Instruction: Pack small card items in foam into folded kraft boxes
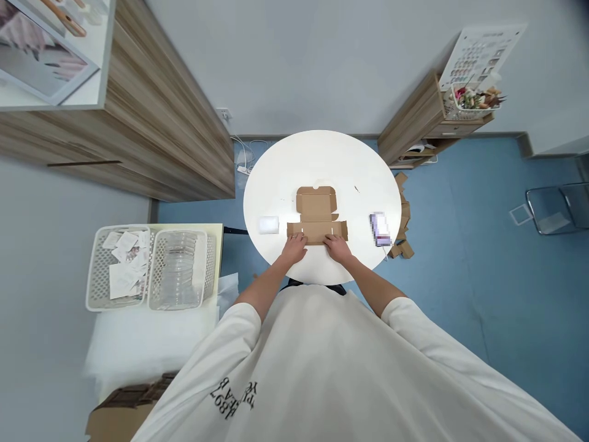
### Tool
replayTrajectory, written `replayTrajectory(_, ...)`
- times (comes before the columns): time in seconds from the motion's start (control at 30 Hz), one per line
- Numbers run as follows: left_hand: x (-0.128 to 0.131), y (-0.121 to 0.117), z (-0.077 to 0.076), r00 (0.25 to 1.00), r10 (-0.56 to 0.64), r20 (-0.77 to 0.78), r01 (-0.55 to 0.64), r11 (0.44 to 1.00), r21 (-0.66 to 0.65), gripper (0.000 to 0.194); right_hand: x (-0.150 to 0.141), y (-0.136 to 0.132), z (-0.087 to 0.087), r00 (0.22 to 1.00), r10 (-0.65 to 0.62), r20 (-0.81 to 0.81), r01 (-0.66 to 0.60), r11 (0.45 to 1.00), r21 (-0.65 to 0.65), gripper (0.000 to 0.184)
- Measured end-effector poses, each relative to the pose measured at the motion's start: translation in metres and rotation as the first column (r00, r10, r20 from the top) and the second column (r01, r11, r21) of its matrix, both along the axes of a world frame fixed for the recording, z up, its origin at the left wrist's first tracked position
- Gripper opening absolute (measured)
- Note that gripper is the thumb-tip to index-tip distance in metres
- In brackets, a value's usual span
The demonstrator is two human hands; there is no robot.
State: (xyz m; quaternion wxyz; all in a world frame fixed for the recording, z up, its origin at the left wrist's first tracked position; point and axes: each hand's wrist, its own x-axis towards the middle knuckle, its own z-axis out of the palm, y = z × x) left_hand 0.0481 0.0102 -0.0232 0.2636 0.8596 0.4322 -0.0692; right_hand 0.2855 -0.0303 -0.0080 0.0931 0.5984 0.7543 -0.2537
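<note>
An unfolded brown cardboard box (317, 203) lies on the round white table (322, 150), its lid panel spread toward the far side. My left hand (294, 248) grips the left part of its near edge, with the fingers over the cardboard and the thumb pointing inward. At the right part of that same edge, my right hand (338, 248) has hold of the cardboard with bent fingers. Side flaps stick out past both hands. A small white translucent packet (269, 224) sits left of the box. To the right is a purple and white item (380, 229), partly blurred out.
Brown cardboard boxes (405, 215) are piled on the floor by the table's right side. White baskets (154, 270) with cards and clear plastic pieces stand at the left. A wooden cabinet (184, 123) rises at the far left, and a shelf unit (414, 126) at the far right.
</note>
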Motion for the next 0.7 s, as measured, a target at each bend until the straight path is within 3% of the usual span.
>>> replayTrajectory(0.27, 0.035, 0.011, 0.006, 1.000, 0.011, -0.008, -0.011, 1.000, 0.027, 0.033, 0.009, 0.012, 0.003, 0.999, 0.012, -0.050, -0.013, 1.000, -0.021, 0.039)
replayTrajectory(0.4, 0.051, 0.021, 0.008, 0.999, 0.012, -0.037, -0.013, 0.999, -0.033, 0.027, 0.013, 0.027, 0.009, 0.994, -0.017, -0.105, 0.015, 1.000, -0.017, 0.034)
replayTrajectory(0.5, 0.055, 0.026, 0.008, 0.999, 0.009, -0.053, -0.012, 0.998, -0.054, 0.027, 0.020, 0.054, 0.012, 0.974, -0.172, -0.151, 0.187, 0.978, 0.096, 0.036)
replayTrajectory(0.57, 0.055, 0.027, 0.008, 0.998, -0.002, -0.064, -0.002, 0.998, -0.059, 0.030, 0.027, 0.077, 0.012, 0.925, -0.337, -0.173, 0.364, 0.917, 0.161, 0.037)
replayTrajectory(0.63, 0.056, 0.027, 0.010, 0.997, 0.004, -0.080, -0.010, 0.997, -0.072, 0.036, 0.033, 0.099, 0.009, 0.857, -0.485, -0.176, 0.507, 0.855, 0.112, 0.037)
replayTrajectory(0.7, 0.057, 0.025, 0.013, 0.995, 0.034, -0.097, -0.042, 0.996, -0.083, 0.044, 0.037, 0.115, 0.005, 0.806, -0.560, -0.194, 0.571, 0.821, 0.000, 0.036)
